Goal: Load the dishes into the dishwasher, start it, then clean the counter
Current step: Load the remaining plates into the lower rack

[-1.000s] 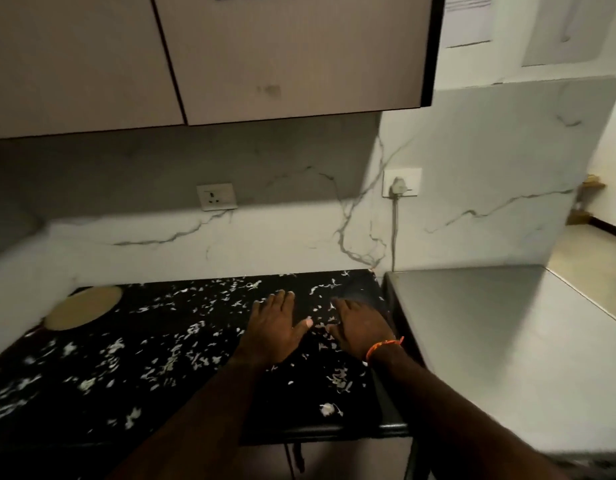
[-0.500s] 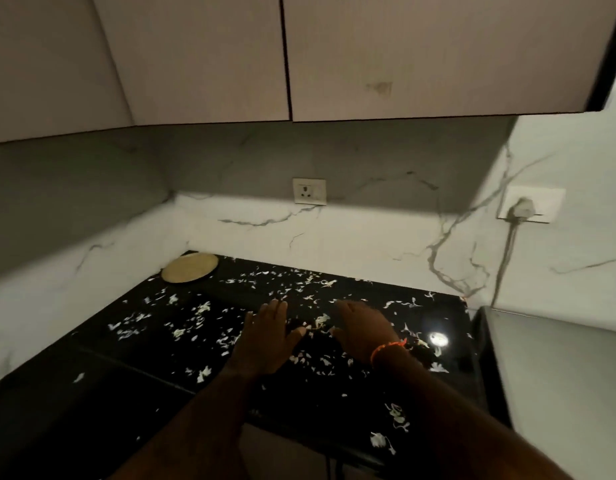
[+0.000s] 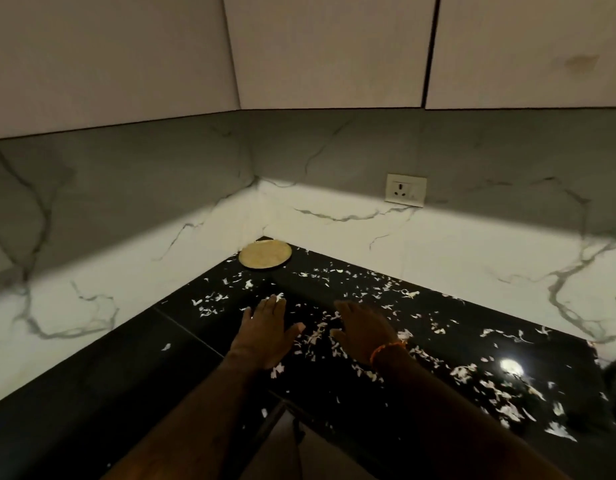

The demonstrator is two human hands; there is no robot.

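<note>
Lying between both flat hands (image 3: 265,332): white scraps (image 3: 311,339)

Black counter (image 3: 92,393): white scraps (image 3: 473,372) scattered, round yellow plate (image 3: 265,255) in corner.

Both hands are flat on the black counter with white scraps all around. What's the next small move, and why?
Probably sweep the left hand and right hand together, heaping the white scraps lying between them. Both palms lie open on the counter, holding nothing, and scraps are still scattered widely.
</note>
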